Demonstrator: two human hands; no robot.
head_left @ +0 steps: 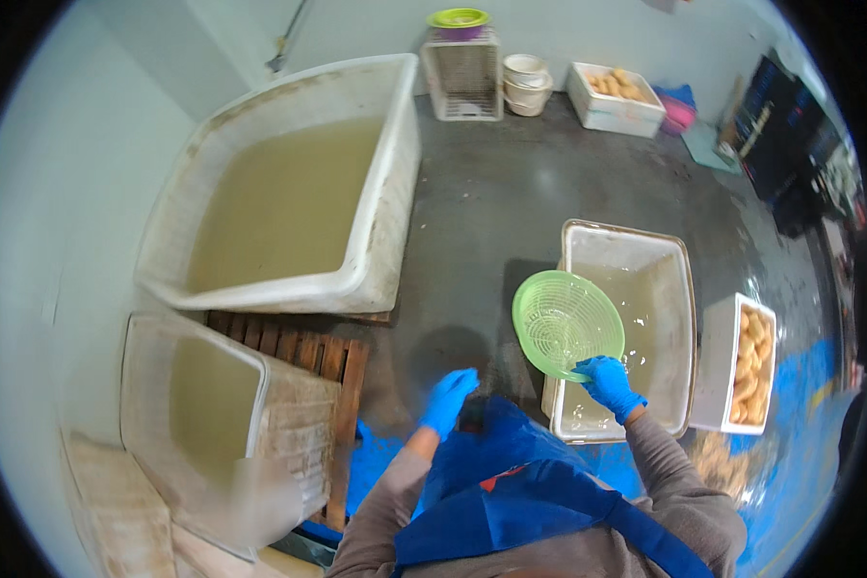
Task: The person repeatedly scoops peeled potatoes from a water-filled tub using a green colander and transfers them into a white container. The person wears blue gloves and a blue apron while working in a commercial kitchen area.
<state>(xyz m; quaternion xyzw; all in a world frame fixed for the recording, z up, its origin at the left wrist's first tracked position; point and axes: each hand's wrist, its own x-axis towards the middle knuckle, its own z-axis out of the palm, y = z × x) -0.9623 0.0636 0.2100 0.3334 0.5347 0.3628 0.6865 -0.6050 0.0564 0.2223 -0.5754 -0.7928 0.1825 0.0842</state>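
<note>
My right hand point(610, 386), in a blue glove, grips the near rim of a round light-green plastic colander point(567, 321). The colander is tilted over the left edge of a white rectangular tub point(683, 289) that holds cloudy water. Nothing shows inside the colander. My left hand point(449, 403), also gloved in blue, hangs in the air before my blue apron point(520, 498). Its fingers are extended, and it holds nothing. The grey wet floor point(469, 253) lies beneath it.
A foam box point(715, 368) of pale yellowish pieces stands right of the tub; a similar foam box point(614, 115) sits by the wall. Two large tubs of murky water, one far point(383, 238) and one near point(296, 404), stand left near a wooden pallet point(350, 376). White buckets point(527, 90) are at the back.
</note>
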